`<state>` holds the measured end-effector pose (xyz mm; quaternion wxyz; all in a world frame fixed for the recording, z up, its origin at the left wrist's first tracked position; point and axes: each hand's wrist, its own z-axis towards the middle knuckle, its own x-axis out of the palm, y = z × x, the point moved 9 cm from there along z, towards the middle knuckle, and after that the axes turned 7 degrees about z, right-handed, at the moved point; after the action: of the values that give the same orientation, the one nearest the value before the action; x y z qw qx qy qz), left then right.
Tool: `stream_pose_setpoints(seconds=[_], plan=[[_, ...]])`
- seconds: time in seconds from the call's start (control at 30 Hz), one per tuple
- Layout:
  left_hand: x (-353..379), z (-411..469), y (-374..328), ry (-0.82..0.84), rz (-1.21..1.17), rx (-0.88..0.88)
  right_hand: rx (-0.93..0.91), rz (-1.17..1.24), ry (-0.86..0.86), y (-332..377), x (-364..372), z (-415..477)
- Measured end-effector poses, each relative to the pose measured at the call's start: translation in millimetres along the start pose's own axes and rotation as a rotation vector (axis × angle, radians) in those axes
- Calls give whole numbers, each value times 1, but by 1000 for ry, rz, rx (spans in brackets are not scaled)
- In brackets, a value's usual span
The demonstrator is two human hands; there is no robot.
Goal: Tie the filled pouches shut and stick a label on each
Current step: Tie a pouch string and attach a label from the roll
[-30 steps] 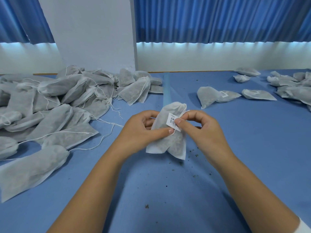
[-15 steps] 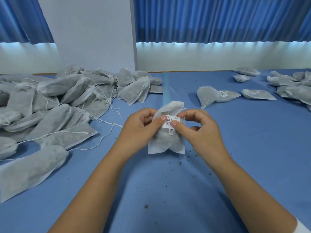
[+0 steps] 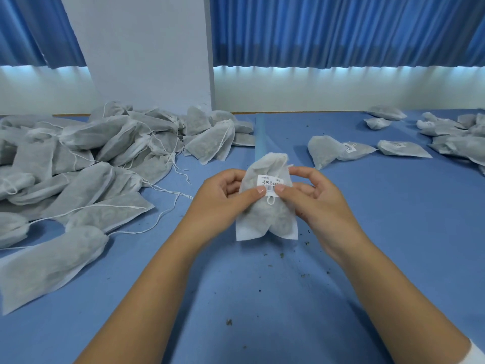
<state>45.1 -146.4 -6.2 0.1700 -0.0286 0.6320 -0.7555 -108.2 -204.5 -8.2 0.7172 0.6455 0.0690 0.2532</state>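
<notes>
The label (image 3: 270,183), askew a second ago, now sits square on the pouch (image 3: 265,219), upright over the bench (image 3: 393,232) at 12 o'clock; left hand (image 3: 223,203) and right hand (image 3: 315,203) each keep a grip clamped on the pouch, thumbs pressing the label; probably stuck, so this one is nearly done.

Held pouch (image 3: 265,214): pale translucent grey, mottled darker grey where the filling shows, white along the bottom seam. Its label (image 3: 270,183): white, black print, black barcode. Its drawstring loop (image 3: 270,201): white. The surface (image 3: 262,298): plain mid-blue, scattered dark specks (image 3: 229,322). Left pouch heap (image 3: 86,158): same grey, white strings. The curtains (image 3: 341,30): deep blue, vertical pleats. The wall (image 3: 315,88): white. The sleeve (image 3: 476,355): white.
</notes>
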Motion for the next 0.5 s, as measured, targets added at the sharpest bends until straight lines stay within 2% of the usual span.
stream_pose_setpoints(seconds=[0.17, 0.33, 0.43, 0.5], plan=[[-7, 2, 7, -96, -6, -60, -41, -114, 20, 1, 3, 0], [-25, 3, 19, -249, -119, -159, -62, -226, 201, -3, 20, -3], [-29, 5, 27, -254, -12, -221, -70, -246, 259, -4, 23, -3], [-38, 6, 30, -305, 92, -233, -63, -263, 237, -3, 21, -2]])
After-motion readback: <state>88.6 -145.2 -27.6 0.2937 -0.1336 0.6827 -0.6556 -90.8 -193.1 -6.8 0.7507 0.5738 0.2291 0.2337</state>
